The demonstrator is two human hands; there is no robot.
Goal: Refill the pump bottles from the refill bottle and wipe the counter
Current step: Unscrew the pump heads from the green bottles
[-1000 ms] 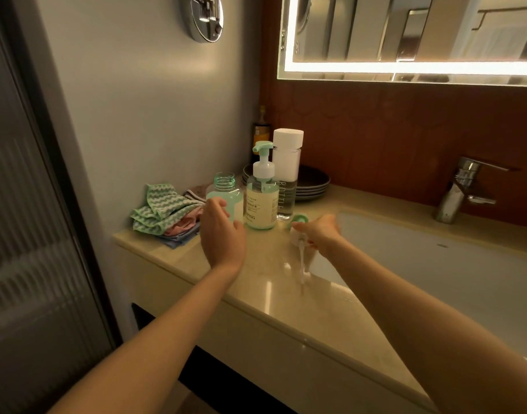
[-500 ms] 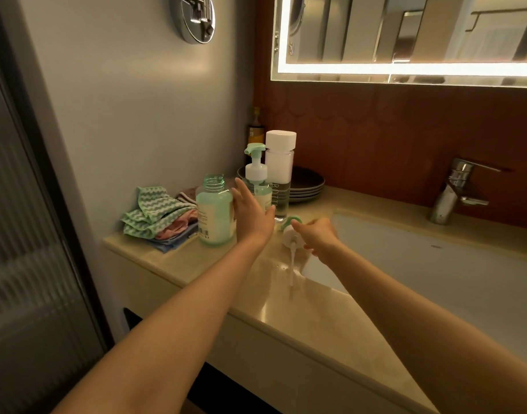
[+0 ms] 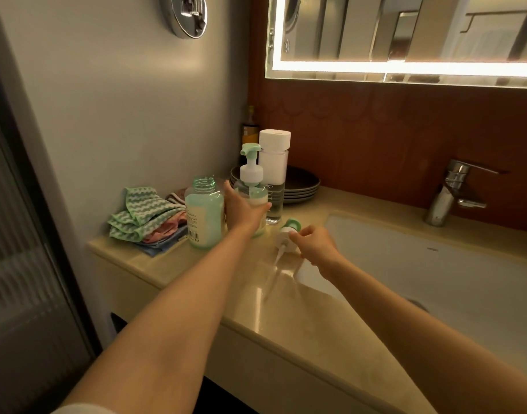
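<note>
1. Hands worked on the beige counter [image 3: 286, 309] left of the sink basin [image 3: 435, 264]; the head camera gave the only view.
2. Left hand [image 3: 244, 212] had reached the pump bottle [image 3: 252, 186], which stood upright beyond the basin's far-left corner. Its fingers curled round the lower body, and the thumb spread toward the open bottle [image 3: 204, 213].
3. That open bottle stood further left of the basin, its threaded neck bare and pale green liquid filling most of it.
4. Right hand [image 3: 316, 248] hovered at the basin's left rim. Its fingertips were drawn together in a pinch on the collar of the loose pump head [image 3: 286, 234], which lay on its side with the dip tube trailing toward the counter's front edge.
5. Refill bottle [image 3: 274, 174], tall and clear with a white cap on, stood just behind the pump bottle, with dark plates [image 3: 304, 183] stacked behind it. Striped cloths [image 3: 146, 213] lay heaped at the counter end farthest from the basin.
6. Judgement: the step in hand looked like opening the second pump bottle.
   - The left hand would do best holding the body low and pressed to the counter.
   - The right hand should leave the loose head where it cannot roll into the basin, then turn the collar, not the nozzle.
   - Lifting the pump straight up would let its tube drip inside the bottle.
   - The open bottle beside the left wrist could be knocked over.
</note>
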